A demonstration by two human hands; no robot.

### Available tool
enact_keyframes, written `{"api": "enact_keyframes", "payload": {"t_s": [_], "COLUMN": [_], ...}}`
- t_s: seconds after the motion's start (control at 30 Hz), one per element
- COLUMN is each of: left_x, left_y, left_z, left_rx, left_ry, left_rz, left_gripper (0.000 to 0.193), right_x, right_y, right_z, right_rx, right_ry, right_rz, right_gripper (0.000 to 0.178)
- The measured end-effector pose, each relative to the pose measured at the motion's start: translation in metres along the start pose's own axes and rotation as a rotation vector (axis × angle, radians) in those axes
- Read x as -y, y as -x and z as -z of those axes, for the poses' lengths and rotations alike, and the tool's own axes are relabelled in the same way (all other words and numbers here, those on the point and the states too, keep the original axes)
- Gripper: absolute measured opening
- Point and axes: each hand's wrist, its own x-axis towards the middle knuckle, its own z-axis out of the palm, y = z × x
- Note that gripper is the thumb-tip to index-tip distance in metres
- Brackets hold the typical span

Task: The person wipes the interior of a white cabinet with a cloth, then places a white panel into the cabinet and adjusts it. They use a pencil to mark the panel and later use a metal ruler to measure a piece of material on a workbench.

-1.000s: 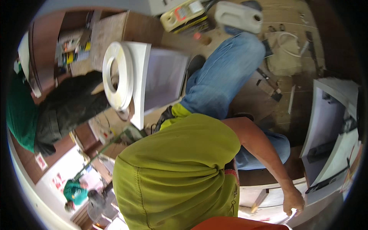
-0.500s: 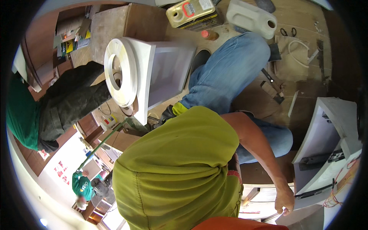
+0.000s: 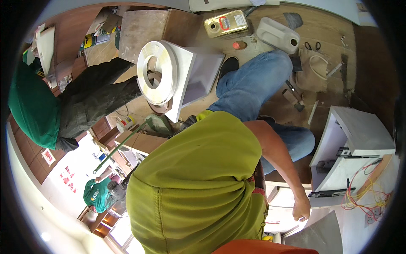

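Observation:
My bare right forearm reaches down the right side of the view, past my jeans. My right hand hangs with its fingers curled together; a small pale spot shows at the fingertips, too small to name. Close beside it stands a white cabinet box with black drawer slides along its edges. A grey panel lies below the hand. My yellow-green top fills the lower middle. My left hand is not visible.
A white edging roll rests against a white box. A metal can, a plastic jug, an orange-capped bottle and scissors lie beyond my knees. Loose wires hang right. Coworkers are at left.
The whole view has shifted, so the cabinet, hand and floor items sit elsewhere in the picture. My right hand stays beside the cabinet, fingers still curled. More of the wires shows.

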Motion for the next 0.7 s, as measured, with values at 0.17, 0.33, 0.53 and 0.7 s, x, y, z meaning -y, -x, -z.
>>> {"api": "enact_keyframes", "payload": {"t_s": [0.17, 0.33, 0.53, 0.7], "left_x": [0.012, 0.017, -0.033, -0.029], "left_y": [-0.026, -0.007, -0.022, -0.037], "left_z": [-0.035, -0.039, -0.019, -0.023], "left_rx": [0.013, -0.184, -0.121, -0.256], "left_ry": [0.063, 0.377, 0.610, 0.635], "left_rz": [0.005, 0.156, 0.453, 0.473], "left_gripper": [0.042, 0.052, 0.054, 0.065], "right_x": [0.024, 0.053, 0.169, 0.195], "right_y": [0.000, 0.018, 0.088, 0.126], "right_z": [0.105, 0.161, 0.090, 0.095], "right_rx": [-0.155, -0.311, -0.465, -0.459], "right_ry": [0.016, -0.169, -0.171, -0.198], "right_rz": [-0.029, 0.006, 0.166, 0.098], "right_gripper": [0.055, 0.053, 0.051, 0.051]}}
